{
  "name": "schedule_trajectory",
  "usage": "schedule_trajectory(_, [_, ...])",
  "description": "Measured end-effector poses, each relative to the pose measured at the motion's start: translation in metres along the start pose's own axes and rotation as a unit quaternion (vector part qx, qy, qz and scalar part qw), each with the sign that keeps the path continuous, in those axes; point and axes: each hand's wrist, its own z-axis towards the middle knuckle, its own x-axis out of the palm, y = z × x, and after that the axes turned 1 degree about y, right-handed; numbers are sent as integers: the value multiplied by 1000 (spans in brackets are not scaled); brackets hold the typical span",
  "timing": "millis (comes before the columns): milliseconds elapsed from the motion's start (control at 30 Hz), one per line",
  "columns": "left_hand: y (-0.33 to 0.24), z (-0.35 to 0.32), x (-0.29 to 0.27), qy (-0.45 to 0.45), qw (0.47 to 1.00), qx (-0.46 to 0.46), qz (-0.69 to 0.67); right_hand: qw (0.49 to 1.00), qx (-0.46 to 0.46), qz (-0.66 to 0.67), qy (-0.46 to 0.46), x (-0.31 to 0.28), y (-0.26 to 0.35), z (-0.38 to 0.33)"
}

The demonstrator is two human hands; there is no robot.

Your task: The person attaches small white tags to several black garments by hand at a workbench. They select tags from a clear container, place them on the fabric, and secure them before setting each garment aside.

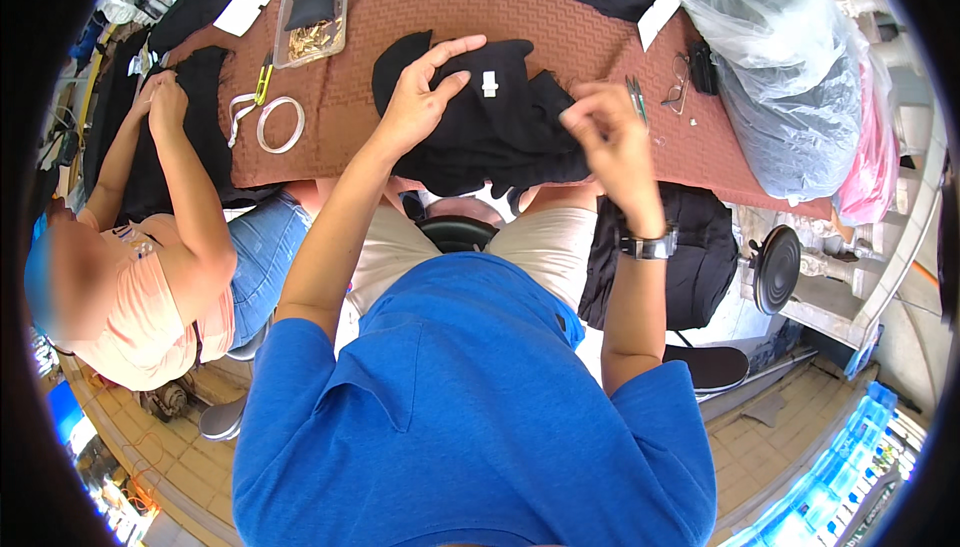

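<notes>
A black garment (490, 137) lies bunched in front of me at the near edge of the table, partly hanging over it. A small white label (489, 84) shows on its upper part. My left hand (425, 97) rests on the garment's left side, forefinger stretched out and thumb apart from it. Just off the garment's right side, my right hand (612, 137) is raised with fingers curled and thumb near the fingertips. Whether anything thin sits in that pinch is too small to tell. Slim metal tweezers or snips (637, 99) lie just beyond the right hand.
The table has a brown cloth (560, 27). A clear box (318, 42) of small gold-coloured pieces, a yellow-handled cutter (264, 82) and a white tape roll (281, 125) lie left. Glasses (678, 87) and a large plastic bag (780, 77) are right. A co-worker (150, 277) sits left.
</notes>
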Motion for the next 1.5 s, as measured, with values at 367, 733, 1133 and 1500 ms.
schedule_trajectory(367, [-32, 14, 16, -11, 997, 51, -62, 820, 249, 514, -38, 66, -78, 57])
schedule_trajectory(733, [-35, 2, 4, -34, 998, 57, -7, 709, 314, 582, 246, 68, -47, 36])
schedule_trajectory(1133, [-39, 5, 11, -79, 989, 123, 34, 610, 388, 629, 287, 67, -50, 25])
schedule_trajectory(1500, [-31, -1, 4, -76, 994, 72, 26, 724, 276, 606, 178, 65, -40, 31])
